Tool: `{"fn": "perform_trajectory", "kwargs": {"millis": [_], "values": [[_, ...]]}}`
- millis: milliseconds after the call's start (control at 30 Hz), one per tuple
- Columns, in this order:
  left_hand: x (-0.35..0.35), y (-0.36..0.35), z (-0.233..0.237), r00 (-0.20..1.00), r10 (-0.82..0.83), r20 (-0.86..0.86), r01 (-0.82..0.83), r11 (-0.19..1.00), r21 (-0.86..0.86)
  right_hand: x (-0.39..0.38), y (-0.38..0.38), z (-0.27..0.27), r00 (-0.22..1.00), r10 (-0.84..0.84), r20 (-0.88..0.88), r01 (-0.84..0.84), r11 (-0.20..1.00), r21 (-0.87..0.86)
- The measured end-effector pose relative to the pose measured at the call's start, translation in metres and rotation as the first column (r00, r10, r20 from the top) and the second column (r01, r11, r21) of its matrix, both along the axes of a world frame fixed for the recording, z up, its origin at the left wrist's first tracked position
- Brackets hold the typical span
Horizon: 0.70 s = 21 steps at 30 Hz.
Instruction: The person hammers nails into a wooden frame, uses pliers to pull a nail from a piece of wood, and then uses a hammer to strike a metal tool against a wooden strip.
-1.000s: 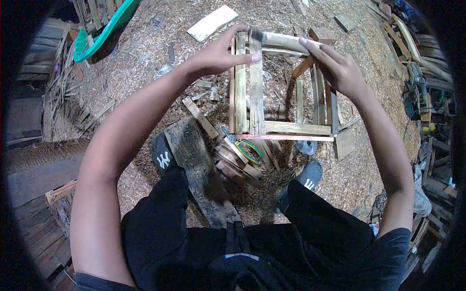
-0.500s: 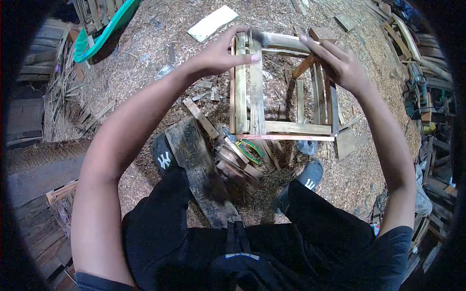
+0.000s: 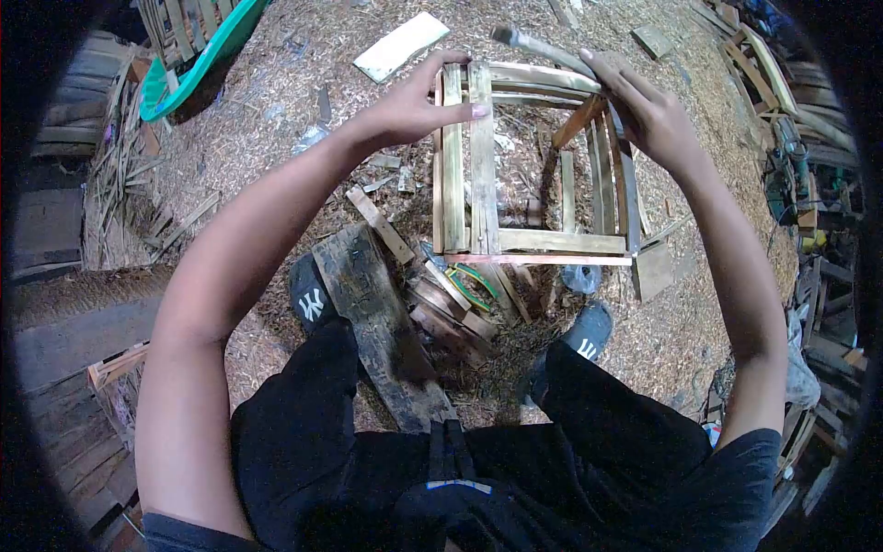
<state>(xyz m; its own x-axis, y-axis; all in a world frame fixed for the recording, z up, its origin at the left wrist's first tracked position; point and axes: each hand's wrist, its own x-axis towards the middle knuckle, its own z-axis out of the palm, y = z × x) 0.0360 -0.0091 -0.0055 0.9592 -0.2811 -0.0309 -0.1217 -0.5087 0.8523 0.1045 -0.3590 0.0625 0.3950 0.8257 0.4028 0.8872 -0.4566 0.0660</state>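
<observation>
A slatted wooden crate [image 3: 552, 242] stands in front of me with its open frame facing up. My left hand [image 3: 441, 99] grips its far left corner, the thumb pressed on a slat [image 3: 483, 175] and the fingers behind the edge. Whether a nail is between those fingers is too small to tell. In my right hand [image 3: 648, 115] is a hammer [image 3: 543, 46], its dark head raised beyond the crate's far edge and pointing left. The right hand hovers over the crate's far right corner, fingers wrapped along the handle.
A dark plank [image 3: 377, 322] lies between my feet, beside wood offcuts [image 3: 451, 322] and yellow-green handled pliers [image 3: 474, 287]. A pale board [image 3: 402, 46] rests on the shavings-covered ground. At upper left is a green curved rim [image 3: 207, 60]; stacked wood [image 3: 823, 152] lines the right.
The hammer head has lifted away from the crate's far left slats, up and beyond the edge. The crate has shifted very slightly left; my left hand keeps its grip.
</observation>
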Motion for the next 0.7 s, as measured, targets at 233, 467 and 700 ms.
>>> {"fn": "perform_trajectory", "kwargs": {"millis": [233, 467, 700], "values": [[0.004, -0.003, -0.002, 1.0, -0.012, -0.019, 0.01, 0.996, -0.083, -0.001, 0.013, -0.001, 0.994, -0.102, 0.029, 0.105, 0.987, -0.125], [-0.001, -0.004, 0.01, 0.995, 0.012, -0.095, -0.014, 1.0, -0.024, 0.007, 0.01, -0.011, 0.995, 0.079, 0.068, -0.069, 0.988, -0.138], [0.0, 0.0, 0.005, 1.0, -0.015, 0.012, 0.014, 0.998, 0.054, 0.003, 0.01, 0.002, 0.984, 0.179, -0.01, -0.18, 0.98, -0.085]]}}
